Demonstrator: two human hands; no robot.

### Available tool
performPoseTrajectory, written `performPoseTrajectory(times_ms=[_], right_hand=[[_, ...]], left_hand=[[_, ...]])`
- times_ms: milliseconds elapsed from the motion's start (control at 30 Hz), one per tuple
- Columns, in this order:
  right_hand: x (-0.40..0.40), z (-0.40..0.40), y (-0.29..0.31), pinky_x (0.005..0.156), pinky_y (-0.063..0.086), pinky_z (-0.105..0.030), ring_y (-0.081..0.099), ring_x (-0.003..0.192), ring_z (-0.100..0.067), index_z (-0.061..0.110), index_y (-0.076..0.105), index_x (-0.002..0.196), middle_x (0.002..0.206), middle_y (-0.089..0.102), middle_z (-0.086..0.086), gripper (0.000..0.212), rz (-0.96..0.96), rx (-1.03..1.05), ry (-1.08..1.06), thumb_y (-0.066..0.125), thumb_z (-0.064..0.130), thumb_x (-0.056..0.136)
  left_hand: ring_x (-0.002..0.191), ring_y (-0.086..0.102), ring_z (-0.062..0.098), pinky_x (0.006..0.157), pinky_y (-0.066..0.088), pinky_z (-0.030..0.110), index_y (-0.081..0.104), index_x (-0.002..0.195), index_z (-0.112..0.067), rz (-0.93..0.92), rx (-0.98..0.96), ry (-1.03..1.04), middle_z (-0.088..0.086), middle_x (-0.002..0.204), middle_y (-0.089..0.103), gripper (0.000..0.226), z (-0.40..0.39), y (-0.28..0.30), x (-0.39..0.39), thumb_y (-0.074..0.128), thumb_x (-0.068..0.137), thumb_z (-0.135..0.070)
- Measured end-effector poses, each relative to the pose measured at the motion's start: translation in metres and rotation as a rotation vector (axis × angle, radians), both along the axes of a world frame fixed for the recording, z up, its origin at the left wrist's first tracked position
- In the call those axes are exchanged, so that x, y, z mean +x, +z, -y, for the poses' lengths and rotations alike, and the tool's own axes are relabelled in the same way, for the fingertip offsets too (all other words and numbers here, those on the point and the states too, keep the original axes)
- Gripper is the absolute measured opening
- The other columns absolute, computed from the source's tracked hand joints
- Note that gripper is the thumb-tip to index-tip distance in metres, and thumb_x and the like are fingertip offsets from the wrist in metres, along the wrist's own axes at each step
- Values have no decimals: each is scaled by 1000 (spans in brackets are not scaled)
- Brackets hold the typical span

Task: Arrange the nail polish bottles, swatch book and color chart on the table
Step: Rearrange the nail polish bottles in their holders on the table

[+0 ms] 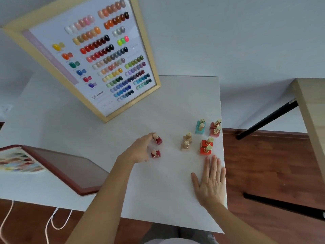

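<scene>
Seemingly well along — paired nail polish bottles stand right, color chart propped behind, swatch book left on the worktop, the left hand pinching a dark red bottle, the right hand flat, holding nothing.

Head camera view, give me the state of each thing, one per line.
Color chart: propped upright.
Swatch book: open, flat.
Dark red bottles: upright; left hand touches the farther one.
Other bottles: upright, in colour pairs.
Right hand: flat on table, empty.
</scene>
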State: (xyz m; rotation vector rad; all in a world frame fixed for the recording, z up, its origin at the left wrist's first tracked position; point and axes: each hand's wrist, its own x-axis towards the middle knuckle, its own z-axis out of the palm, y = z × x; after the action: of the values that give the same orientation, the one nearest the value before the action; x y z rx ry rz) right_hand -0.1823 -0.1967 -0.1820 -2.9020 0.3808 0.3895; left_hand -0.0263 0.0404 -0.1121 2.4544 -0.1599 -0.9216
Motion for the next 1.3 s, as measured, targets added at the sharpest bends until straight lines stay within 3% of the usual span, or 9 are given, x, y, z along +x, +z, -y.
performPoseTrajectory(times_ms=[133,400,600,767,933,1167,1300], right_hand=[[0,0,-1,119,-5,-44,-17,145,-27,12,-19,146,157,-18,-9,80,-5,-14,0,-3,63,87],[1,0,0,119,-3,-44,-15,145,-27,13,-16,147,157,-17,-8,79,4,-2,2,-1,64,88],[0,1,1,119,-3,-44,-14,145,-27,13,-12,147,157,-15,-7,79,2,18,-10,3,64,88],[2,0,3,117,-13,-40,-14,145,-27,12,-10,148,157,-14,-8,79,8,9,-6,2,63,88],[2,0,4,115,-7,-41,-2,146,-31,9,2,149,158,-2,-11,77,27,-11,-3,12,59,91],[0,1,-2,116,-3,-43,0,146,-31,9,5,150,159,2,-12,77,29,-30,2,19,59,92],[1,1,-4,116,-3,-43,5,146,-33,8,8,149,158,6,-13,78,44,-27,3,19,59,92]], left_hand=[[90,64,22,86,55,34,41,128,-29,141,-117,50,4,118,47,80,4,-15,-9,75,64,5],[88,56,15,77,42,15,54,110,-24,284,-125,1,1,102,52,56,17,-28,-4,82,62,-12],[86,60,16,78,50,20,59,109,-21,347,-190,30,-6,94,52,53,44,-32,12,82,62,-15],[88,60,21,75,41,15,60,109,-15,377,-191,-1,4,99,59,46,72,-30,44,78,67,-13],[92,61,25,82,50,28,59,113,-16,329,-163,-56,10,105,60,51,96,-27,72,80,67,-11],[99,60,25,84,47,27,57,121,-20,299,-105,-96,11,110,59,60,105,-27,79,81,67,-9],[103,62,29,90,52,36,47,133,-18,265,-117,-68,14,119,57,69,99,-20,71,75,72,-2]])
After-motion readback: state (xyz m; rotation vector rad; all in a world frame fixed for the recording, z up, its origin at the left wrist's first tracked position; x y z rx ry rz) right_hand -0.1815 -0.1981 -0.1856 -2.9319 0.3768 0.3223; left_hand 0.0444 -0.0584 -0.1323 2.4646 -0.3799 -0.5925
